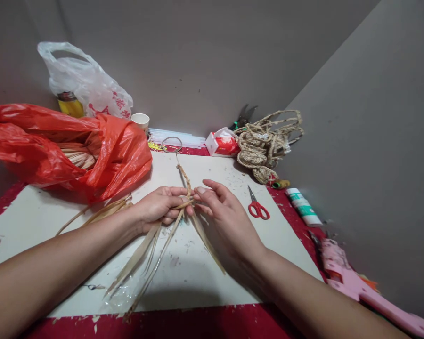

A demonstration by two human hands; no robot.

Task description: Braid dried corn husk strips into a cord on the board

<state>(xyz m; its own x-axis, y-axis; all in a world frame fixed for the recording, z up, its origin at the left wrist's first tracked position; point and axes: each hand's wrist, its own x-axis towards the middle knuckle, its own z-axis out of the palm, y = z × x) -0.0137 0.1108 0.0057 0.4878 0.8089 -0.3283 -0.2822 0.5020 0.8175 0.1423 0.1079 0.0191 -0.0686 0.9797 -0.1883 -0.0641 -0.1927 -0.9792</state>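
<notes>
Braid: a short plaited length (185, 175) ran from the hands back toward the metal ring (171, 144); judged as only partly done.
Loose strips: long unplaited straw strips (151, 254) trailed from the braid toward the viewer.
Left hand (160, 206): fingers closed, pinching strips at the braid's near end.
Right hand (223, 212): fingertips pinched on a strip beside the braid.
Hidden: the crossing point under the fingers; the red bag's (67, 146) contents were mostly covered.

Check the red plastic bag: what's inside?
The red plastic bag shows a bundle of pale dried straw strips at its opening. Anything deeper is covered by the plastic.
</notes>
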